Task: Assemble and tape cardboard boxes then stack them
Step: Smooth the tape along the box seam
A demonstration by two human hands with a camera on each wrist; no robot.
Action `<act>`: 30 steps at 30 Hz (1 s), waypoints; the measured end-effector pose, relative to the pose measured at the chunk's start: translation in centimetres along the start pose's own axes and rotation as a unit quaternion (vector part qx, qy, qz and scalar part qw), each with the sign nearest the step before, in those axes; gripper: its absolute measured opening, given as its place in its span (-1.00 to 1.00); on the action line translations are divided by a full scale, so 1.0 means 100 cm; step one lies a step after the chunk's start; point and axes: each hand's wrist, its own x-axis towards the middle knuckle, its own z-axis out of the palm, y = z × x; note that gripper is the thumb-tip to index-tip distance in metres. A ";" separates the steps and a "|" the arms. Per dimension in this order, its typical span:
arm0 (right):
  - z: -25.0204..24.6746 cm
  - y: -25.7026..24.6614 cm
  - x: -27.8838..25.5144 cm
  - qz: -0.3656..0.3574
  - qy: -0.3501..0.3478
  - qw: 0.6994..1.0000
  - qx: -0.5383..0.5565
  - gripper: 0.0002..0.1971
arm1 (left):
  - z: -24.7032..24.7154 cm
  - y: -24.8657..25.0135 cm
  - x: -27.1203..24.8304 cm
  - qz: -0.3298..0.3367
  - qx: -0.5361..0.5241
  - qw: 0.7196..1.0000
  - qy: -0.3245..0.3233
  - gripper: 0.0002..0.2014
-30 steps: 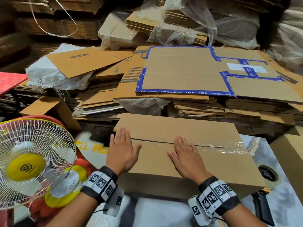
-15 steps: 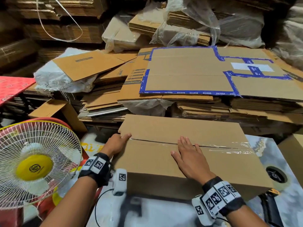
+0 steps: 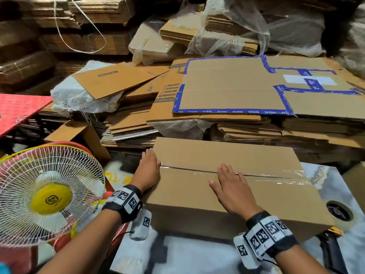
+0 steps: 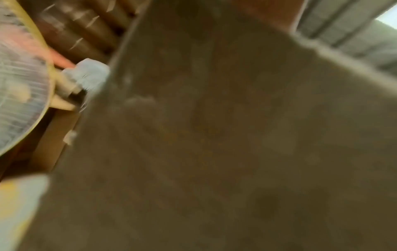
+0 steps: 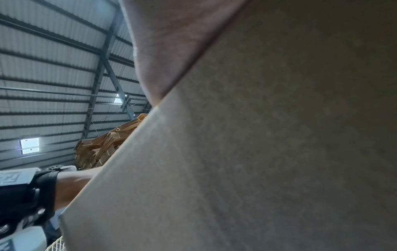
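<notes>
A closed brown cardboard box point(image 3: 237, 194) lies in front of me, its top seam covered by clear tape point(image 3: 286, 176). My right hand point(image 3: 230, 186) lies flat on the top with straight fingers reaching the seam. My left hand point(image 3: 149, 167) presses flat against the box's left end, at the seam's end. The left wrist view is blurred and filled by the box's side point(image 4: 236, 152). The right wrist view shows the box's surface point(image 5: 257, 152) close up, with my palm on it.
A white and yellow fan point(image 3: 47, 194) stands at the left. Stacks of flattened cardboard point(image 3: 246, 91) rise behind the box. A roll of clear tape point(image 3: 338, 211) lies at the right, and another box corner point(image 3: 355, 184) shows at the right edge.
My left hand slid off the box top to its left end and now presses the side there. My right hand stayed flat on top. The view shifted slightly.
</notes>
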 end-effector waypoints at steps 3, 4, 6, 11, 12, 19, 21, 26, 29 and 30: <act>0.000 0.000 0.000 0.002 -0.001 1.000 0.009 -0.27 | 0.003 0.006 -0.005 0.080 0.171 0.982 -0.020 -0.39; 0.000 0.000 0.000 0.002 -0.002 1.000 0.011 -0.27 | 0.003 0.009 -0.009 0.088 0.195 0.976 -0.043 -0.34; 0.000 -0.001 0.000 0.003 -0.004 1.000 0.013 -0.29 | 0.003 0.024 -0.020 0.097 0.197 0.971 -0.091 -0.23; -0.003 -0.002 -0.001 0.006 0.009 0.999 0.032 -0.38 | 0.030 0.069 -0.044 0.175 0.202 0.950 -0.160 -0.13; -0.004 -0.003 -0.002 0.007 0.015 0.999 0.039 -0.40 | 0.033 0.072 -0.046 0.196 0.204 0.945 -0.162 -0.13; -0.005 -0.003 -0.003 -0.001 0.023 0.999 0.036 -0.41 | 0.039 0.068 -0.047 0.237 0.189 0.944 -0.134 -0.11; -0.007 0.000 -0.005 -0.051 0.006 0.998 0.031 -0.40 | 0.039 0.067 -0.044 0.266 0.189 0.936 -0.134 -0.04; -0.007 0.005 -0.007 -0.098 -0.014 0.995 0.014 -0.42 | 0.038 0.065 -0.043 0.307 0.159 0.929 -0.134 -0.09; -0.010 0.021 -0.013 -0.029 -0.021 0.998 0.042 -0.44 | 0.040 0.064 -0.044 0.272 0.158 0.942 -0.117 -0.19; -0.012 0.028 -0.016 -0.002 -0.022 0.998 0.056 -0.44 | 0.041 0.063 -0.043 0.262 0.155 0.946 -0.111 -0.22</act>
